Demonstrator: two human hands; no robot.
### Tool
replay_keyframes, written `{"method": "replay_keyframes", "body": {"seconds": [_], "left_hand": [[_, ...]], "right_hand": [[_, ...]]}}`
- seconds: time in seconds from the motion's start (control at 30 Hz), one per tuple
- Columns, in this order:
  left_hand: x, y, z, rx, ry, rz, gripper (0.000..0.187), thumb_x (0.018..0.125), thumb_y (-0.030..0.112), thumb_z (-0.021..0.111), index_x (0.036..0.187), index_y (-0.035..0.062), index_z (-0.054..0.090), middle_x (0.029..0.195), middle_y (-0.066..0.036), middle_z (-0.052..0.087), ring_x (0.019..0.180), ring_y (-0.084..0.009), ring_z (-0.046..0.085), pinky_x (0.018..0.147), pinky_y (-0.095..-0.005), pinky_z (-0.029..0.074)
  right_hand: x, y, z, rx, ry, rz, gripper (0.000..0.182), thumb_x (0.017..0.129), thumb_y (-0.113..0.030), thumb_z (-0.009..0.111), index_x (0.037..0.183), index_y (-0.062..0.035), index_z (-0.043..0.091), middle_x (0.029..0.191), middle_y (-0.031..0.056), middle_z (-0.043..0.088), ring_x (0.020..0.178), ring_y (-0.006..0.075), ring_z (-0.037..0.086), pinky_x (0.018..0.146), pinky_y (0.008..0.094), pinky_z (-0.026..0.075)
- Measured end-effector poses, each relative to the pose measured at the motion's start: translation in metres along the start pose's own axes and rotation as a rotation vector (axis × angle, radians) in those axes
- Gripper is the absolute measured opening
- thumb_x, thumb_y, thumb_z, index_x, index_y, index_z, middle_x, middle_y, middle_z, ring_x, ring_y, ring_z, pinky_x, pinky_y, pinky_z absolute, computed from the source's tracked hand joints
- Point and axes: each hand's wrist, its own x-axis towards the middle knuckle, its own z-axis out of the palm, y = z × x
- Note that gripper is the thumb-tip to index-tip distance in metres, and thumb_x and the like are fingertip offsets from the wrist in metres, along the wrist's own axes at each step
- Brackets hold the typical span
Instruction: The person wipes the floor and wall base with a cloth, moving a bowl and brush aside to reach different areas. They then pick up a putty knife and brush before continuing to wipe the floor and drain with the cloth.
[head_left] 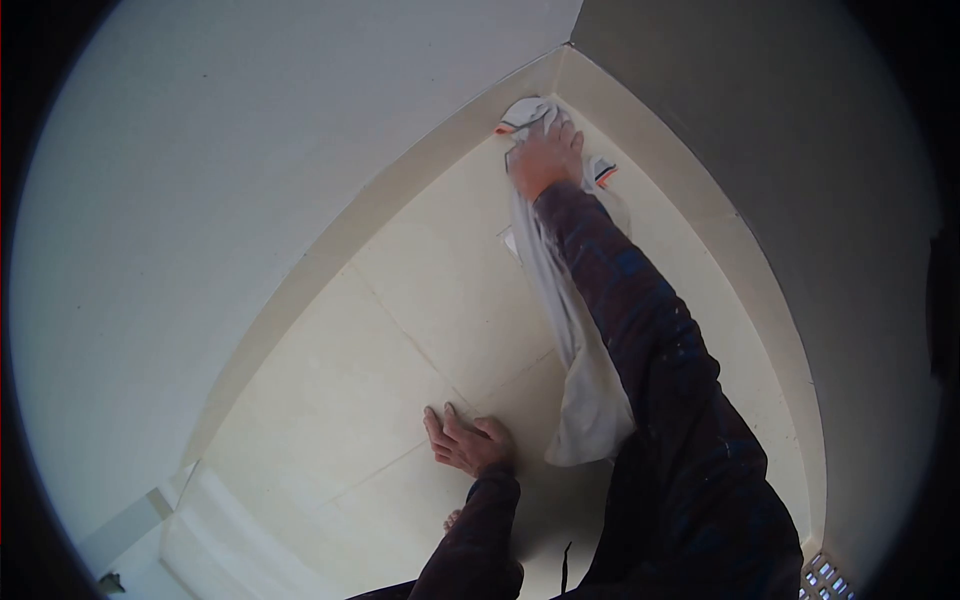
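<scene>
My right hand reaches far out to the corner of the floor, pressing down on a bunched white cloth. Orange and dark stripes run along parts of the cloth's edge. The cloth trails back from the corner along my right forearm towards my body, and the sleeve covers part of it. Slight blur softens the fingers, which lie over the bunched fabric. My left hand rests on the pale tiled floor, its fingers apart and nothing in it.
Low tiled skirting runs along the foot of the white wall on the left and the grey wall on the right. A grate with square holes shows at lower right. Bare toes show beside my left sleeve.
</scene>
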Motion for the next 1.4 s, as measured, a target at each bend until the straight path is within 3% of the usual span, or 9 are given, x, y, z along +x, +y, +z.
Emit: {"method": "replay_keyframes", "body": {"seconds": [0.1,0.17,0.27,0.8,0.9,0.97,1.1,1.3,1.4], "left_hand": [[0.001,0.0,0.004,0.018,0.009,0.006,0.056,0.077,0.015,0.054,0.131,0.0057,0.046,0.149,-0.023,0.037,0.136,-0.0404,0.036,0.106,-0.0565,0.029],[0.0,0.003,0.002,0.015,0.002,0.006,0.055,0.077,0.015,0.053,0.131,0.0057,0.045,0.149,-0.024,0.036,0.136,-0.0406,0.036,0.106,-0.057,0.028],[-0.002,-0.001,0.002,0.07,-0.029,0.011,0.056,0.077,0.015,0.05,0.132,0.0056,0.044,0.149,-0.024,0.036,0.136,-0.041,0.036,0.106,-0.0577,0.028],[0.0,0.001,0.002,0.069,-0.015,0.028,0.056,0.077,0.012,0.047,0.133,0.0046,0.042,0.15,-0.026,0.034,0.138,-0.0412,0.033,0.108,-0.0585,0.026],[-0.003,0.002,0.002,0.071,-0.021,0.026,0.056,0.077,0.013,0.047,0.133,0.0044,0.042,0.15,-0.026,0.034,0.138,-0.0413,0.033,0.108,-0.0585,0.026],[-0.002,0.001,0.002,0.081,-0.02,0.039,0.056,0.077,0.013,0.047,0.133,0.0044,0.042,0.15,-0.026,0.034,0.138,-0.0414,0.033,0.108,-0.0584,0.026],[-0.003,0.0,0.008,0.078,-0.021,0.054,0.055,0.078,0.015,0.046,0.133,0.0043,0.042,0.149,-0.028,0.034,0.138,-0.0418,0.033,0.108,-0.0587,0.026],[-0.003,-0.004,0.003,0.085,-0.041,0.048,0.056,0.08,0.017,0.044,0.134,0.0031,0.04,0.15,-0.028,0.033,0.14,-0.0414,0.03,0.11,-0.0586,0.024],[-0.004,-0.004,0.009,0.063,-0.053,0.041,0.057,0.081,0.017,0.043,0.136,0.003,0.038,0.152,-0.027,0.029,0.143,-0.0409,0.026,0.111,-0.0594,0.021]], "right_hand": [[0.033,0.019,-0.017,0.081,-0.288,0.109,0.056,0.086,-0.033,0.061,0.13,0.0,0.053,0.147,0.026,0.042,0.14,0.0432,0.034,0.113,0.0522,0.03],[0.017,0.023,-0.011,0.159,0.195,-0.076,0.051,0.081,-0.029,0.066,0.121,-0.0007,0.053,0.143,0.0244,0.043,0.136,0.041,0.039,0.107,0.0488,0.037],[0.021,0.034,-0.003,0.217,0.235,-0.158,0.053,0.078,-0.025,0.069,0.121,0.0001,0.051,0.146,0.0237,0.041,0.136,0.0356,0.041,0.104,0.0497,0.038],[0.032,0.04,-0.04,0.212,-0.225,0.147,0.057,0.081,-0.024,0.068,0.129,0.0004,0.048,0.128,0.0173,0.056,0.122,0.0318,0.053,0.098,0.0419,0.044],[0.03,0.043,-0.031,0.767,0.02,0.355,0.053,0.083,-0.014,0.064,0.129,0.0033,0.045,0.124,0.0223,0.055,0.118,0.0402,0.053,0.1,0.0458,0.044],[0.046,0.029,-0.016,1.082,0.544,0.31,0.049,0.088,-0.01,0.062,0.131,0.0054,0.044,0.122,0.0231,0.057,0.117,0.0428,0.054,0.101,0.0466,0.043],[0.056,-0.014,0.002,0.754,0.729,0.182,0.039,0.094,-0.013,0.061,0.127,0.0048,0.051,0.128,0.0237,0.052,0.114,0.0401,0.055,0.099,0.0433,0.044],[0.051,0.008,-0.028,0.731,0.098,0.376,0.033,0.093,-0.009,0.06,0.124,0.0008,0.058,0.118,0.0206,0.057,0.109,0.0393,0.057,0.094,0.0425,0.046],[0.059,0.008,-0.031,0.872,0.579,0.238,0.033,0.092,-0.01,0.061,0.123,0.0015,0.06,0.117,0.0202,0.059,0.108,0.0394,0.058,0.093,0.0434,0.046]]}}
